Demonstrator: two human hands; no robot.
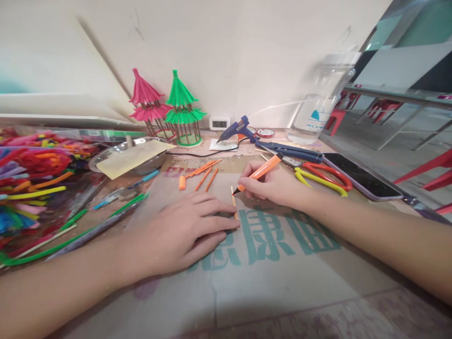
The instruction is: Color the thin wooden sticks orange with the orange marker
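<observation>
A thin, pale wooden stick partly coloured orange (234,203) lies on the grey-brown sheet with green printed characters (261,294), which covers the desk. The left hand (197,219) rests flat to the left of the stick, its fingers extended and slightly parted; two fingertips reach over the stick's near part, pressing it down, while its far end stands clear of them. To the right of the stick, the right hand's (270,183) fingers pinch an orange plastic marker (263,170), its dark nib at the stick's far part. Left of and beyond the stick lie several slim orange sticks (211,179) and a short orange cap (182,182) (standing upright, it seems). Well beyond the stick sits a blue glue gun (240,129).
</observation>
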